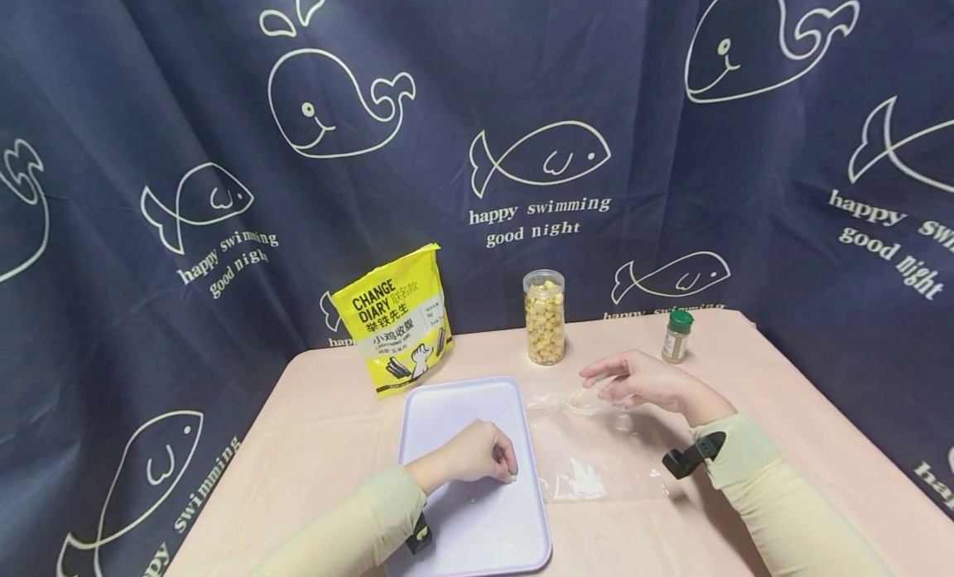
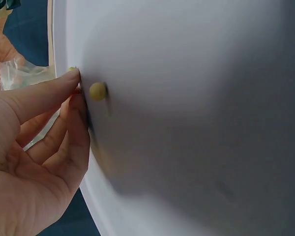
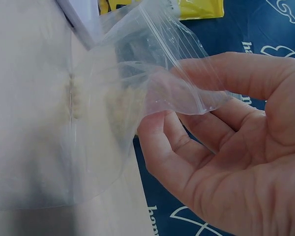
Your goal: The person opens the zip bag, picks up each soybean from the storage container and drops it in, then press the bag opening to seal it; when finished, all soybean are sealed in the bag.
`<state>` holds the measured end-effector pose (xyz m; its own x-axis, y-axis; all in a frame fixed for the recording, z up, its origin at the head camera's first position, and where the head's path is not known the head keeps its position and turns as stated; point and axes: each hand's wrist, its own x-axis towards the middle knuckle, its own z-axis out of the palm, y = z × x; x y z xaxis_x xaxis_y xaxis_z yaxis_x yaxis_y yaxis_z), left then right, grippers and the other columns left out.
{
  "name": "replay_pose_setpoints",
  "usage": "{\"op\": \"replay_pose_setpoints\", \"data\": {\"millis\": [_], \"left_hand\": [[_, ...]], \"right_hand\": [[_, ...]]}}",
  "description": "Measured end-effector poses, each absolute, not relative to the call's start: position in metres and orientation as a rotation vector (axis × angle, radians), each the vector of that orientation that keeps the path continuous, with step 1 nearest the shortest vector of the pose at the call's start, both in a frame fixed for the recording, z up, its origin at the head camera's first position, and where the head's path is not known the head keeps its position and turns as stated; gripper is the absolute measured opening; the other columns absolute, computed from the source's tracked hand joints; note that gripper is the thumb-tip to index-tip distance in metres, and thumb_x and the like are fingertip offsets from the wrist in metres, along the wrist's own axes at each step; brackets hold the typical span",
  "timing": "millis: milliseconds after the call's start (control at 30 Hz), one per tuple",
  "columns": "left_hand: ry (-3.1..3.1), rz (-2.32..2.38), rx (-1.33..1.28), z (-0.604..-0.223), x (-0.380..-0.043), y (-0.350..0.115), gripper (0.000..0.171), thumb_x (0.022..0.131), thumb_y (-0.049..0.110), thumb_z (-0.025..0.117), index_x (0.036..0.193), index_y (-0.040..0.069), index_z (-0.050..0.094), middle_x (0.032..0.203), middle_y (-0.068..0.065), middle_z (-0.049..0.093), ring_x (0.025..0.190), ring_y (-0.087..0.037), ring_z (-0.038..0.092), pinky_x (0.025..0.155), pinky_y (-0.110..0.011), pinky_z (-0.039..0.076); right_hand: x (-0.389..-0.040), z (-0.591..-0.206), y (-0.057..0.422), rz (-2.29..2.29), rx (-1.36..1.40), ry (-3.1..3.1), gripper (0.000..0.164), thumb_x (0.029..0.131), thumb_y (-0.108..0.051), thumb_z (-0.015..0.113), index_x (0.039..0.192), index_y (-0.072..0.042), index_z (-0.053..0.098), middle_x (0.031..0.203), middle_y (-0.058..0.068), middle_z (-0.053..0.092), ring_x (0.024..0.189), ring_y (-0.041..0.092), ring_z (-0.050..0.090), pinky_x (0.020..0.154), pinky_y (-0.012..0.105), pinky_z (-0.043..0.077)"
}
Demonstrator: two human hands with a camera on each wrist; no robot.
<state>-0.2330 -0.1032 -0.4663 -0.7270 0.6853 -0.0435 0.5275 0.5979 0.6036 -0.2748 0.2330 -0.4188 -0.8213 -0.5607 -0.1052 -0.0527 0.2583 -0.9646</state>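
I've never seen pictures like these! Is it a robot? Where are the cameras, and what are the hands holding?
No robot here, just a person's two bare hands. The wide picture comes from a camera worn on the head, looking forward and down. The other two come from cameras on the wrists, each watching one hand.

On the pink table are a lilac tray, a yellow snack packet, a clear jar of yellow puffed snacks and a green-capped shaker.

The right hand holds a clear zip bag by its open end. The left hand is at the tray, fingertips beside a little yellow ball. I can't tell whether they pinch anything.
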Motion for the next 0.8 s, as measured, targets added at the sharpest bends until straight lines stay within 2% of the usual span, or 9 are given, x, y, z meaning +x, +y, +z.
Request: {"op": "replay_pose_setpoints", "data": {"millis": [200, 533, 800], "left_hand": [[2.554, 0.844, 0.975, -0.466, -0.233, -0.099, 0.017, 0.073, 0.001, 0.089, 0.074, 0.011, 0.076, 0.062, 0.016, 0.064, 0.058, 0.004, 0.057, 0.066, -0.014, 0.049], [2.55, 0.878, 1.01, -0.469, -0.235, -0.096, 0.015, 0.077, 0.001, 0.087, 0.074, 0.012, 0.077, 0.064, 0.015, 0.066, 0.06, 0.005, 0.059, 0.065, -0.014, 0.05], [2.546, 1.13, 1.092, -0.44, -0.257, -0.078, 0.01, 0.083, -0.001, 0.081, 0.082, 0.007, 0.076, 0.075, 0.008, 0.072, 0.067, 0.001, 0.063, 0.069, -0.019, 0.054]], "right_hand": [[-0.275, -0.417, 0.234, -1.593, -0.554, 2.107, 0.057, 0.086, 0.006, 0.065, 0.14, 0.015, 0.048, 0.135, 0.029, 0.058, 0.071, 0.007, 0.057, 0.061, 0.022, 0.049], [-0.274, -0.42, 0.232, -1.591, -0.541, 2.124, 0.056, 0.088, 0.004, 0.067, 0.14, 0.013, 0.05, 0.136, 0.031, 0.057, 0.072, 0.008, 0.057, 0.061, 0.023, 0.049], [-0.275, -0.421, 0.233, -1.581, -0.564, 2.134, 0.055, 0.088, 0.003, 0.067, 0.139, 0.014, 0.049, 0.134, 0.03, 0.059, 0.072, 0.008, 0.058, 0.06, 0.023, 0.05]]}}
